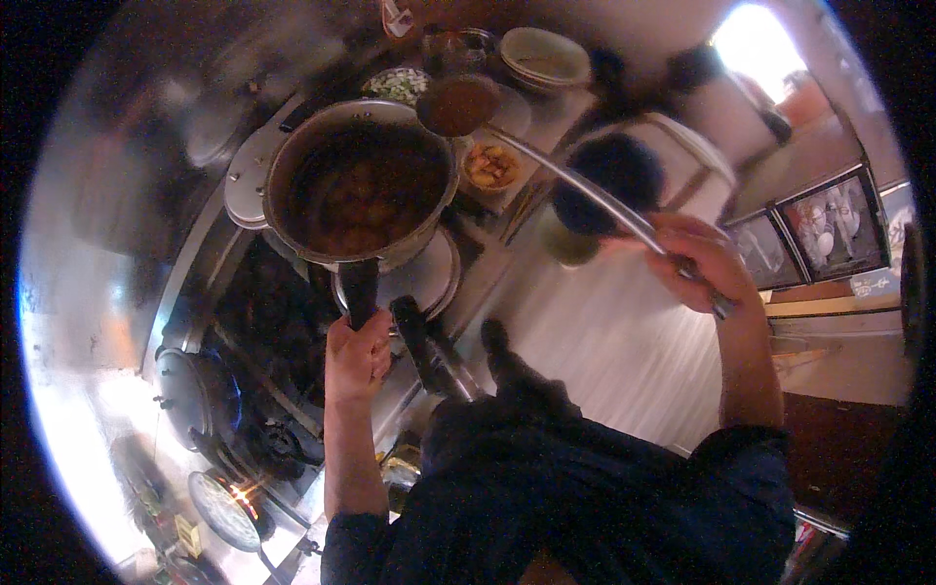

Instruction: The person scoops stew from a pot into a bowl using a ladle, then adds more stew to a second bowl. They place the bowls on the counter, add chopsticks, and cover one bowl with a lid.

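My left hand [356,359] is wrapped round the black handle [361,292] of a deep metal pot. The pot [273,210] is tilted a little, and brown food with lumps [361,210] lies inside it. In my right hand [700,261] is the long metal handle of a ladle [585,190]. Its bowl, which looks brown inside, is raised beyond the pot's right rim, above the counter. Whether the pot rests on anything is hidden. Below its right side shows a pale round plate or lid [439,278].
Near the ladle stand a dish of yellow-brown pieces [490,168], a bowl of chopped green and white food [395,85] and stacked pale bowls [546,58]. On the left, the stove [268,302] has a lidded pot [183,390] over blue flame and a pan [224,509].
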`<state>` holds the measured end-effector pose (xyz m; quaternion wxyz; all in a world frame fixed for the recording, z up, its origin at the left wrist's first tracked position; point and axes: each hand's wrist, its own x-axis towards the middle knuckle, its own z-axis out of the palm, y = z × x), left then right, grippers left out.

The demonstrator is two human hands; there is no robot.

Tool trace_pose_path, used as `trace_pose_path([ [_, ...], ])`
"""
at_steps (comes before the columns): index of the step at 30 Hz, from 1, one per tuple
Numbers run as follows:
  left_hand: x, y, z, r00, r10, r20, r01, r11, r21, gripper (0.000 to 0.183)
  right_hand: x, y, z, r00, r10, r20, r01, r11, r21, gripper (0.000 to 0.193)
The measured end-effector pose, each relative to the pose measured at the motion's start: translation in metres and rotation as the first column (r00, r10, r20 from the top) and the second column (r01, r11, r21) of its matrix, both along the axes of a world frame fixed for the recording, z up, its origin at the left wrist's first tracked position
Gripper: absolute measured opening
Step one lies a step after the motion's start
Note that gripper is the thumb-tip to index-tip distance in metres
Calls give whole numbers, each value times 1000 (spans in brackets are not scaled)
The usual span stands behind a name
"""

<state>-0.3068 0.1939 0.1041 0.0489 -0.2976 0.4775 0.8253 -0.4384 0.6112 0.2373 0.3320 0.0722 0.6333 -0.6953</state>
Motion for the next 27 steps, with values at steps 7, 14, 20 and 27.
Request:
trace_pose_path([
  [7,9,-5,7,999,25,19,-25,1000,-2,15,-14,10,-80,998,-7,69,19,985,-173,16],
  [14,21,-5,19,997,72,29,-66,982,-178,9,-14,3,-150,992,16,-125,12,977,213,18],
  [20,32,-10,28,998,62,20,-57,982,-182,8,-16,-10,-192,986,16,-165,22,973,229,17],
  [27,44,-17,31,998,33,56,-19,972,-233,8,-7,-12,-211,925,155,-346,117,751,649,39],
])
